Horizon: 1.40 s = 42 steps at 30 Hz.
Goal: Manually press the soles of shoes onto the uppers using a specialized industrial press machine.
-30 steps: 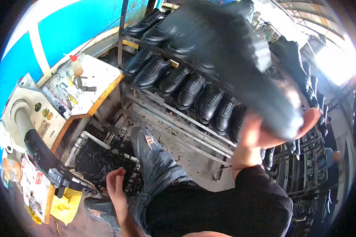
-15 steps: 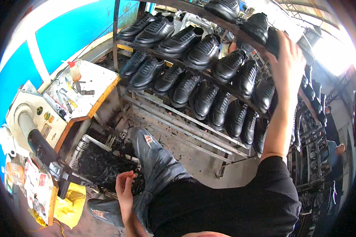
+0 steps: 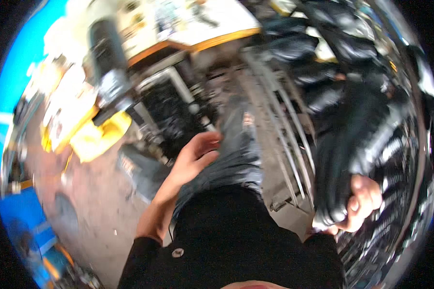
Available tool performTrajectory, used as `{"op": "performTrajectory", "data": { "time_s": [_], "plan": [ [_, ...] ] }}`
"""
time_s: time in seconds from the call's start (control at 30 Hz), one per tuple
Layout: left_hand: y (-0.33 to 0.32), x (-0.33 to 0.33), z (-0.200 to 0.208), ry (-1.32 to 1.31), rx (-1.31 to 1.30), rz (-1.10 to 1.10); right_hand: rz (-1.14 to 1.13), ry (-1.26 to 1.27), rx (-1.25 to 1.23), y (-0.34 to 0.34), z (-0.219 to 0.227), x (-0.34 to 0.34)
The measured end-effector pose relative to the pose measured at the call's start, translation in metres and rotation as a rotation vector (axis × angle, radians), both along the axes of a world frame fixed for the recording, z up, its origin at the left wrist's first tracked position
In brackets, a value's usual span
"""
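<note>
1. Well over at the left edge, a blue panel (image 3: 21,62) curves along the rim, with a blurred blue thing (image 3: 21,216) low down.
2. Next comes a yellow bag (image 3: 99,137), just beside the lower end of a dark machine arm (image 3: 106,53).
3. Then a pale crate (image 3: 178,84) stands near a white table (image 3: 229,17) with an orange-brown edge; black stuff fills the crate.
4. Near the crate, the left hand (image 3: 193,159) holds nothing, its fingers loosely bent and its thumb apart.
5. Past the jeans (image 3: 236,159), metal rails (image 3: 287,130) run low above the floor.
6. Farther right is a black shoe (image 3: 335,164), blurred, its shiny toe end lowest.
7. The right hand (image 3: 364,204) grips that end, fingers curled against it.
8. Behind, more black shoes (image 3: 294,48) sit on a rack, smeared by blur.
</note>
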<state>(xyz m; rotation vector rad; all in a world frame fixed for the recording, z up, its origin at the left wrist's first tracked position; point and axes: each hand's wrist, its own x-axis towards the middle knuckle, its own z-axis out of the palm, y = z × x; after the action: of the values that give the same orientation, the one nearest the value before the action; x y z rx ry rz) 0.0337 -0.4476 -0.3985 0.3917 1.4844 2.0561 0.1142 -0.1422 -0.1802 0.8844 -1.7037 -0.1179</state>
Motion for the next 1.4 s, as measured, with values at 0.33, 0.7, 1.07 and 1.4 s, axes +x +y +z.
{"op": "performTrajectory", "data": {
  "time_s": [0.33, 0.7, 1.07, 1.4],
  "plan": [
    [-0.078, 0.032, 0.015, -0.131, 0.269, 0.61, 0.763, -1.607, -1.799, -0.061, -0.207, -0.082],
    [-0.056, 0.005, 0.06, 0.094, 0.19, 0.523, 0.718, -1.459, -1.608, -0.003, -0.197, -0.105],
    [-0.077, 0.025, 0.031, -0.244, 0.44, 0.7, 0.602, -1.413, -1.18, -0.038, -0.115, -0.143],
    [-0.15, 0.032, 0.039, 0.008, 0.22, 0.909, 0.693, -1.785, -1.202, -0.125, -0.143, -0.135]
  ]
}}
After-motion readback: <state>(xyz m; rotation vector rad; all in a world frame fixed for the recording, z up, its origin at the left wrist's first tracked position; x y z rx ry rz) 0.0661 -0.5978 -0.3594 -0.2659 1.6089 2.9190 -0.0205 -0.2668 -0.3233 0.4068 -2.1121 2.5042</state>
